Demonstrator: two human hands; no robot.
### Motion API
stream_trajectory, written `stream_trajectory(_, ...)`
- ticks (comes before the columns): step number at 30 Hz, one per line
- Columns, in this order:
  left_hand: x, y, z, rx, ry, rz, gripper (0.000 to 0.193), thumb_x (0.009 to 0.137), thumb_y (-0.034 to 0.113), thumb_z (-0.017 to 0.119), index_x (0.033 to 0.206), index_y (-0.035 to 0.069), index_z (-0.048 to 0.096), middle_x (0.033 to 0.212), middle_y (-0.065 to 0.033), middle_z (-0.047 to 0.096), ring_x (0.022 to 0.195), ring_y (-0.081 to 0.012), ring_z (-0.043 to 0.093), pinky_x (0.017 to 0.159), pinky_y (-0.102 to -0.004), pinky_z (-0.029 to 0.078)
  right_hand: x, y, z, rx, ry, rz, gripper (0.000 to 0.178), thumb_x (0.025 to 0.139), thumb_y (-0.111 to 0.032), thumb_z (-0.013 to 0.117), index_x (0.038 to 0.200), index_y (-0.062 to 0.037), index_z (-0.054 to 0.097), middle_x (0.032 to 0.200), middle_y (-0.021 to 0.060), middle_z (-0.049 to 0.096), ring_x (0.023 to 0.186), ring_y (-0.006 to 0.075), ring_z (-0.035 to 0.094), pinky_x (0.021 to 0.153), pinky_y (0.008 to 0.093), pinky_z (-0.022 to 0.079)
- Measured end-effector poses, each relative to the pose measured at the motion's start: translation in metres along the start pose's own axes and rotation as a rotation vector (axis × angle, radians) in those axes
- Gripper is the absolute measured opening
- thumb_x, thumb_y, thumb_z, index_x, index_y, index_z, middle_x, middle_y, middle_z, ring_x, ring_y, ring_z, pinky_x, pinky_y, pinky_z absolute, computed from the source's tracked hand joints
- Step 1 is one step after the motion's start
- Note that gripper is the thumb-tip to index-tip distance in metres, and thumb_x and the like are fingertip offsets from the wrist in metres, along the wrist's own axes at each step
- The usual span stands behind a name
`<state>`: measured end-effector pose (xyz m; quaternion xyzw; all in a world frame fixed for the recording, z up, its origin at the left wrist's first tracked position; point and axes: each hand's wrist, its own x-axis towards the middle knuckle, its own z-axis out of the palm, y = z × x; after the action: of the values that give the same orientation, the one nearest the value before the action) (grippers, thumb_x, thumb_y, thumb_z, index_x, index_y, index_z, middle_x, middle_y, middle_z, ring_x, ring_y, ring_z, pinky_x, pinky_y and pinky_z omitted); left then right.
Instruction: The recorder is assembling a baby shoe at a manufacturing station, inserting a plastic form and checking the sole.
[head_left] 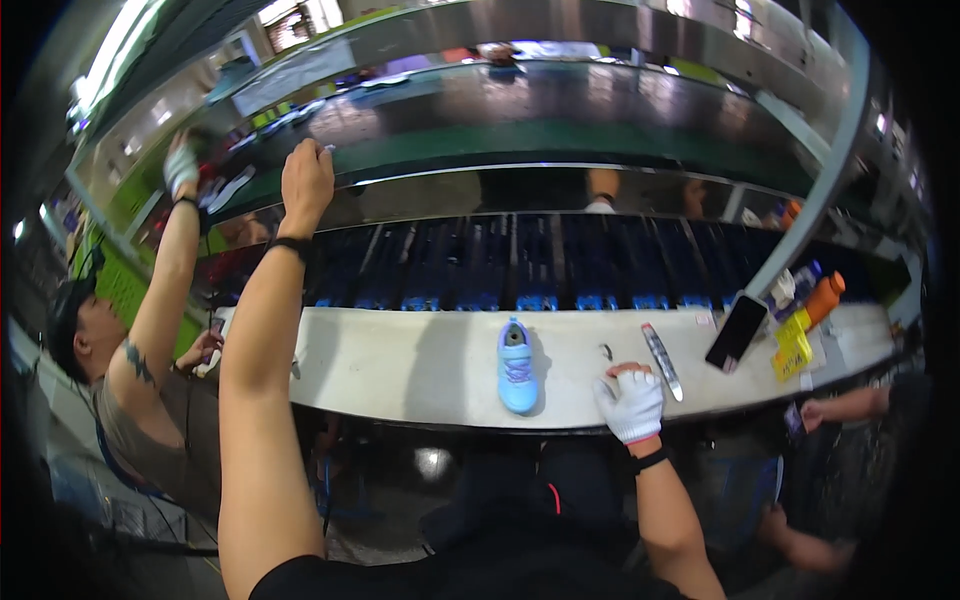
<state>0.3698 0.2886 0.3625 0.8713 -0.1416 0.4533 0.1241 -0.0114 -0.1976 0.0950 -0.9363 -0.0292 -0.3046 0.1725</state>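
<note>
My bare left hand (307, 185) is raised at the far left, over the near edge of the green conveyor belt (440, 145). Its fingers are curled, and a whitish bit shows by the fingertips, too small to name. My right hand (630, 402), in a white glove with bare fingertips, rests on the pale worktop (390, 365) with fingers bent in; what they hold, if anything, is hidden. Between my arms stands a light blue sneaker (517, 368) with purplish laces, toe toward me. A small dark piece (606, 352) lies just beyond my right fingertips.
Right of my glove lies a slim silver pen-like tool (662, 362), then a black phone (737, 333), a yellow packet (791, 346) and an orange bottle (826, 298). Dark slatted rollers (480, 260) run behind the worktop. A co-worker (150, 390) reaches up at left; another person's arm (850, 405) is at right.
</note>
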Motion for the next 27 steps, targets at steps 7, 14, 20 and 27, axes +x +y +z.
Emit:
stream_trajectory(7,-0.196,0.26,-0.029,-0.74,-0.109,0.753,0.017,0.087,0.009,0.074,0.103,0.007,0.068,0.096,-0.0123,0.067,0.089,-0.0345,0.066,0.081,-0.0493,0.054,-0.006,0.003,-0.017,0.102,0.154,-0.168,0.052,0.091,-0.037,0.084,0.128,-0.0035,0.067,0.122,0.0176,0.071,0.11,0.039,0.067,0.098,0.0487,0.054)
stream_trajectory(14,-0.334,0.291,-0.053,-0.733,-0.589,0.467,0.067,0.08,0.024,0.09,0.14,0.008,0.064,0.145,-0.0144,0.064,0.145,-0.0348,0.056,0.129,-0.058,0.037,-0.019,0.012,-0.018,0.266,0.132,0.0,0.051,0.097,-0.035,0.075,0.133,-0.0008,0.067,0.13,0.0212,0.071,0.117,0.0421,0.069,0.103,0.0495,0.053)
stream_trajectory(20,-0.309,0.235,-0.033,-0.563,-0.749,0.669,0.085,0.078,0.026,0.09,0.155,0.009,0.057,0.164,-0.0088,0.055,0.162,-0.0291,0.042,0.136,-0.0565,0.025,0.009,-0.006,-0.043,0.191,-0.367,-0.401,0.081,0.069,-0.048,0.094,0.135,-0.0102,0.066,0.138,0.0142,0.071,0.124,0.0394,0.068,0.107,0.0514,0.053)
stream_trajectory(27,-0.269,0.251,-0.013,-0.712,-0.387,0.709,0.047,0.088,0.018,0.087,0.131,0.007,0.072,0.136,-0.0115,0.076,0.123,-0.0334,0.075,0.103,-0.0438,0.062,-0.008,-0.003,-0.028,0.333,-0.212,-0.342,0.049,0.072,-0.01,0.091,0.117,-0.009,0.071,0.127,0.0128,0.076,0.117,0.0366,0.072,0.101,0.0469,0.056)
